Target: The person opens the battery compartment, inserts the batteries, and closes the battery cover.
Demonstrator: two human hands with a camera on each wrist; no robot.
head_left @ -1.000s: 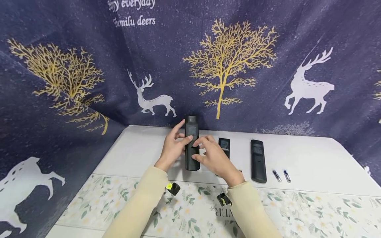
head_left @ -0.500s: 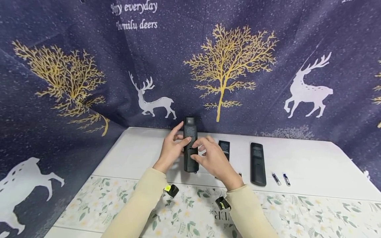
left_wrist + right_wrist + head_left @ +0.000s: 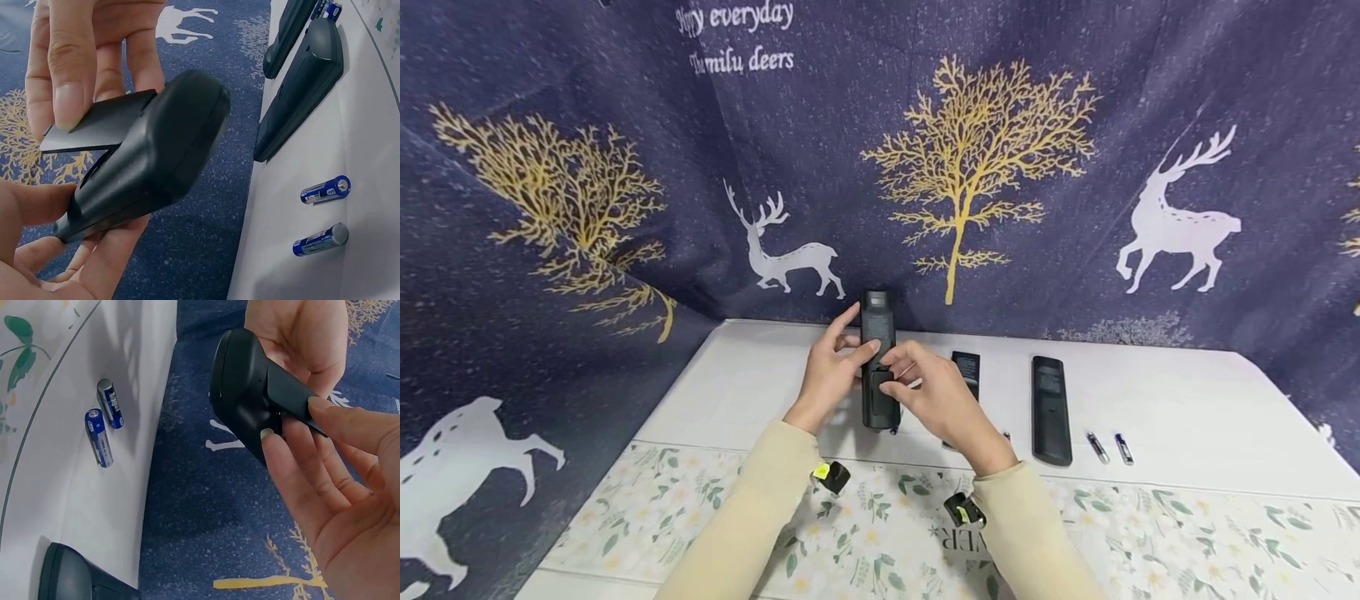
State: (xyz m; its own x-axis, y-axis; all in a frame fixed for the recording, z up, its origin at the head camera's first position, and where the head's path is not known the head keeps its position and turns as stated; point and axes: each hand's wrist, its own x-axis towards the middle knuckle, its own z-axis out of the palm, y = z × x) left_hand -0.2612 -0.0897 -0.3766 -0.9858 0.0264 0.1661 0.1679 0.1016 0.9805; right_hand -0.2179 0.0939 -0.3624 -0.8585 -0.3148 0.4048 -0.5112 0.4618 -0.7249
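Note:
A black remote control (image 3: pixel 877 321) is held above the white table, its back facing the head camera. My left hand (image 3: pixel 827 375) grips its side, thumb across the back. With thumb and fingers, my right hand (image 3: pixel 943 396) pinches the battery cover (image 3: pixel 103 128), which is tilted up from the remote's back at one end. An open gap shows beneath the cover in the left wrist view. Two blue batteries, one upper (image 3: pixel 326 190) and one lower (image 3: pixel 320 240), lie on the table near the held remote. The inside of the battery compartment is mostly hidden.
A second black remote (image 3: pixel 966 367) lies partly behind my right hand. Farther right are a third remote (image 3: pixel 1050 408) and two more batteries, a left one (image 3: pixel 1097 447) and a right one (image 3: pixel 1123 448). A dark printed cloth (image 3: pixel 805 183) hangs behind the table (image 3: pixel 715 383).
The battery cover has lifted from flat on the remote's back to tilted, with my right hand pinching it. The remote has shifted slightly left in the head view; the table items stay put.

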